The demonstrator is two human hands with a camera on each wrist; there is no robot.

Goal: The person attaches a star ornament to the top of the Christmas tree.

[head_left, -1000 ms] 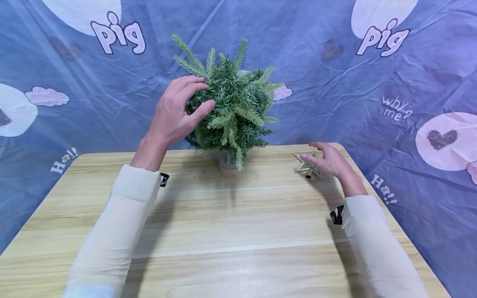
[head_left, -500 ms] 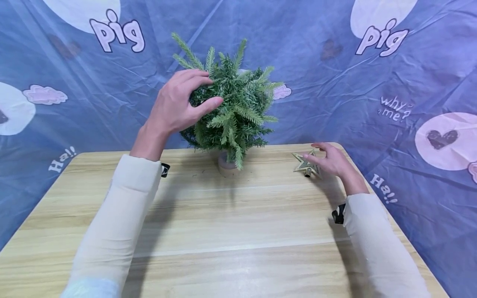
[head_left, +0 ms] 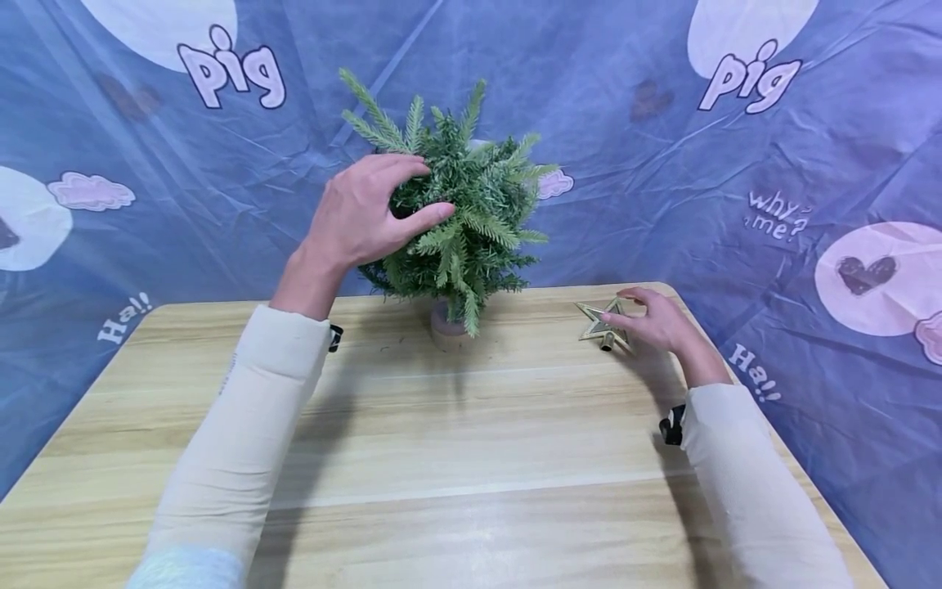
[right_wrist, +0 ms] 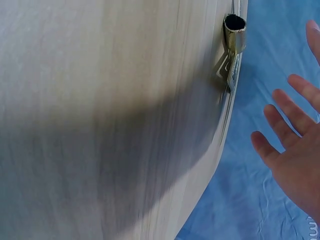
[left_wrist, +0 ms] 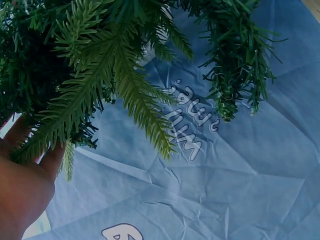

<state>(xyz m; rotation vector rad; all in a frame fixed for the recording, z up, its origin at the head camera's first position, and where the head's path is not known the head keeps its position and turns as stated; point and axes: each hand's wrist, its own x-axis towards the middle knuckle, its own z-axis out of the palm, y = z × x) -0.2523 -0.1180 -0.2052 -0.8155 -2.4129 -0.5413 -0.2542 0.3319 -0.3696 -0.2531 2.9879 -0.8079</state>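
The cloth [head_left: 633, 196] reads "pig" [head_left: 231, 69] on the left and again on the right, "Ha!!" [head_left: 123, 320] on both sides, and "why me?" [head_left: 776, 215] on the right.

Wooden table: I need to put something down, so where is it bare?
Widest: the middle of the wooden table, between the left sleeve and right sleeve. Smaller: between the tree and the gold star. Crowded: at the tree by the left hand, at the gold star by the right hand.

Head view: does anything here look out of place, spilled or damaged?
A few dark specks lie on the table near the base of the tree, perhaps shed needles; the backdrop is creased. Otherwise nothing stands out: no spill, and no clear damage to tree or star.
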